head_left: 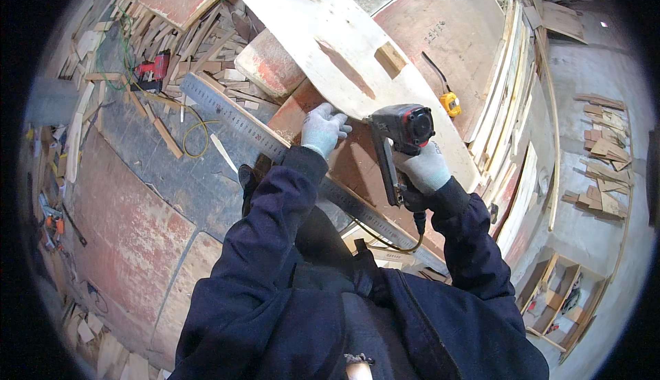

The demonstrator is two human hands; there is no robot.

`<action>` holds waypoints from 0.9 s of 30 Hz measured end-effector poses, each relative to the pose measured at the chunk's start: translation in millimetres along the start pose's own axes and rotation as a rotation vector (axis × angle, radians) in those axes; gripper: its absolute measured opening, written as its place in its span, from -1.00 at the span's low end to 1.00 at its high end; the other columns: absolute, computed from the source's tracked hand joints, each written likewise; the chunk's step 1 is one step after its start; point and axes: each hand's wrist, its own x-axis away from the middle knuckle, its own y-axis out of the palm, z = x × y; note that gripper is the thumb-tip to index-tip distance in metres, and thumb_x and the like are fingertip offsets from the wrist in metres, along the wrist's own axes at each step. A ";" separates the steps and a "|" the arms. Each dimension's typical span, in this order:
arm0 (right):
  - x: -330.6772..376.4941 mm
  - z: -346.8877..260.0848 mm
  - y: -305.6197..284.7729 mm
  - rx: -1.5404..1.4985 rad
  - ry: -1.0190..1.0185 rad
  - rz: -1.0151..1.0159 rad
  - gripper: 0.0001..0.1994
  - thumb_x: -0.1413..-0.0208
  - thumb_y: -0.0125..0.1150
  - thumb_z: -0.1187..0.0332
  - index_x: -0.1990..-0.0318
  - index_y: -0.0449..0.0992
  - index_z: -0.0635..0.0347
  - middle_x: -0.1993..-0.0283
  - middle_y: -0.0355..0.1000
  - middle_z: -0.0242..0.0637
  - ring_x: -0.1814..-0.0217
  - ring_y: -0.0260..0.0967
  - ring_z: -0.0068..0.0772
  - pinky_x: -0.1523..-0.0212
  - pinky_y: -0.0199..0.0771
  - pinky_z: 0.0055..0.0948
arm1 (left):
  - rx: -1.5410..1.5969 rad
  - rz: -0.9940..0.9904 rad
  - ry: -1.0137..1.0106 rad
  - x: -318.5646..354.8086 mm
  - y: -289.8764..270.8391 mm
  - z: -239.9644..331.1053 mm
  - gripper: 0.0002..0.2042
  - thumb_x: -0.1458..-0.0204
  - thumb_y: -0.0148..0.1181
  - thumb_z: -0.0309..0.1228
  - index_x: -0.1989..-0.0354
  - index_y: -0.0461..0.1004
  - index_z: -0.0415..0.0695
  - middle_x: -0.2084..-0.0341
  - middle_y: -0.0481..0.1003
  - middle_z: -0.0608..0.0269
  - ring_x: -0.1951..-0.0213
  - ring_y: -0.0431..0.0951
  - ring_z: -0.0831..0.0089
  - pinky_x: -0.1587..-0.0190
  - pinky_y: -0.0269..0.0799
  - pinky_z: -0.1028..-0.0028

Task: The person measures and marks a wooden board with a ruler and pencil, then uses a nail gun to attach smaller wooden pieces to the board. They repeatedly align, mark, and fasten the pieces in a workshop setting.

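My right hand (425,167), in a pale work glove, grips a dark nail gun (400,130). Its black head rests over the near end of a long whitish board (323,23), and a hose leaves the handle's base. By the board's lower left edge is my left hand (323,130), also gloved, fingers partly bent and apart, with nothing visible in them. Whether its fingertips touch the board I cannot tell. A small wood block (390,60) sits on the board near a brown patch. Below my hands a long steel ruler (237,117) runs diagonally along a wooden edge.
A yellow tape measure (450,104) lies right of the nail gun. At the left is a red nail gun (154,71) beside heaped wood offcuts (206,36). Long strips (505,84) are stacked at the right, above a divided wooden box (560,297) on the floor.
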 end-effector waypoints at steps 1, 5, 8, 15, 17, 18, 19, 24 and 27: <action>0.8 0.5 0.1 -0.004 0.022 -0.022 -0.76 -0.06 0.16 0.24 0.17 0.57 0.13 0.30 0.56 0.00 0.22 0.55 0.00 0.15 0.50 -0.18 | 0.009 0.000 0.000 0.9 0.0 1.1 -0.84 -0.19 0.11 -0.48 0.12 0.50 -0.27 0.33 0.58 0.17 0.43 0.61 0.49 0.50 0.46 0.57; 5.3 -1.8 2.0 -0.090 -0.058 0.022 -0.74 -0.06 0.16 0.23 0.16 0.57 0.17 0.34 0.55 -0.01 0.26 0.56 -0.03 0.17 0.51 -0.21 | -0.010 0.090 0.049 2.7 -10.8 14.8 -0.81 -0.22 0.11 -0.33 0.19 0.46 -0.23 0.46 0.49 0.27 0.57 0.48 0.57 0.58 0.37 0.56; 3.8 -6.7 5.6 -0.142 -0.025 0.032 -0.73 -0.08 0.16 0.23 0.16 0.57 0.19 0.36 0.55 -0.03 0.29 0.55 -0.08 0.18 0.50 -0.23 | -0.009 0.271 0.120 -4.5 -22.3 31.8 -0.75 -0.25 0.07 -0.21 0.29 0.42 -0.16 0.57 0.38 0.35 0.69 0.27 0.64 0.66 0.21 0.56; -9.4 -12.8 7.7 -0.096 0.012 -0.005 -0.73 -0.14 0.16 0.22 0.14 0.57 0.21 0.35 0.55 -0.03 0.28 0.55 -0.04 0.17 0.49 -0.19 | -0.089 0.199 0.057 -14.4 -26.9 41.7 -0.73 -0.24 0.10 -0.26 0.46 0.37 -0.14 0.65 0.37 0.35 0.74 0.26 0.61 0.71 0.18 0.50; -11.7 -11.4 6.4 -0.061 -0.070 0.022 -0.72 -0.15 0.16 0.21 0.14 0.57 0.21 0.35 0.55 -0.03 0.28 0.55 -0.05 0.18 0.49 -0.18 | -0.056 0.192 0.058 -16.6 -26.2 37.9 -0.74 -0.24 0.09 -0.27 0.46 0.37 -0.13 0.65 0.37 0.36 0.74 0.26 0.61 0.71 0.17 0.51; -11.5 -9.9 5.4 -0.061 -0.075 0.027 -0.72 -0.14 0.17 0.21 0.14 0.56 0.22 0.35 0.55 -0.03 0.28 0.55 -0.07 0.18 0.49 -0.18 | -0.041 0.186 0.064 -18.3 -26.2 36.5 -0.75 -0.24 0.09 -0.28 0.46 0.38 -0.13 0.66 0.36 0.37 0.74 0.26 0.61 0.71 0.17 0.51; -11.5 -8.2 4.4 -0.048 -0.084 0.033 -0.72 -0.14 0.17 0.20 0.14 0.56 0.22 0.35 0.55 -0.03 0.28 0.55 -0.09 0.18 0.49 -0.18 | -0.022 0.184 0.100 -20.1 -26.2 35.7 -0.75 -0.24 0.09 -0.29 0.46 0.38 -0.13 0.66 0.36 0.37 0.74 0.26 0.61 0.71 0.17 0.51; 19.6 19.2 -8.1 -0.155 -0.045 0.106 -0.74 -0.11 0.24 0.24 0.15 0.57 0.23 0.35 0.56 -0.06 0.28 0.54 -0.21 0.17 0.49 -0.26 | -0.264 0.142 0.079 -19.8 -35.5 45.4 -0.72 -0.23 0.06 -0.23 0.41 0.47 -0.18 0.56 0.49 0.20 0.65 0.43 0.42 0.53 0.38 0.37; 42.6 42.8 -15.8 -0.252 0.074 0.184 -0.74 -0.06 0.28 0.29 0.15 0.59 0.24 0.33 0.58 -0.17 0.26 0.52 -0.39 0.15 0.49 -0.33 | -1.143 0.221 0.236 -9.4 -39.2 66.1 -0.64 -0.20 -0.01 -0.11 0.28 0.59 -0.15 0.30 0.61 -0.04 0.33 0.63 0.04 0.14 0.51 0.13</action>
